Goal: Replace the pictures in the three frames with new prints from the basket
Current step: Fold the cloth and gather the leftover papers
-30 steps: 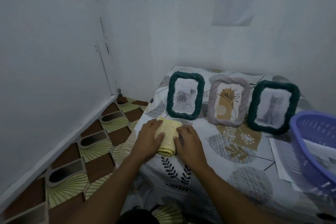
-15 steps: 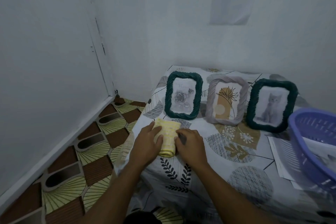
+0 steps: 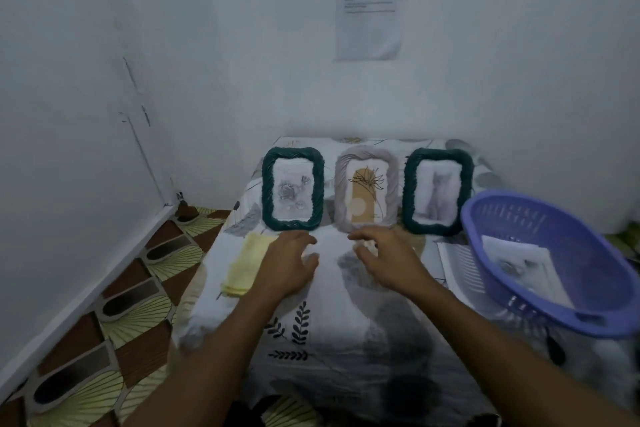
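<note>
Three frames stand in a row at the back of the table: a green frame with a rose print [image 3: 292, 189], a grey frame with an orange plant print [image 3: 366, 192] and a green frame with a cat print [image 3: 437, 191]. My left hand [image 3: 289, 262] hovers open in front of the rose frame, beside a folded yellow cloth [image 3: 246, 262] that lies flat. In front of the grey frame, my right hand [image 3: 389, 258] is open with spread fingers and holds nothing. A purple basket [image 3: 498, 215] at the right holds prints [image 3: 519, 262].
A patterned cloth covers the table [image 3: 346, 340]. A loose sheet [image 3: 457, 263] lies partly under the basket. White walls close in behind and to the left, with a paper notice [image 3: 369, 10] taped up. Patterned floor tiles [image 3: 114, 305] lie to the left.
Both hands have let go of the yellow cloth and moved right and forward, toward the frames. The cloth now lies flat at the table's left. The view has shifted right.
</note>
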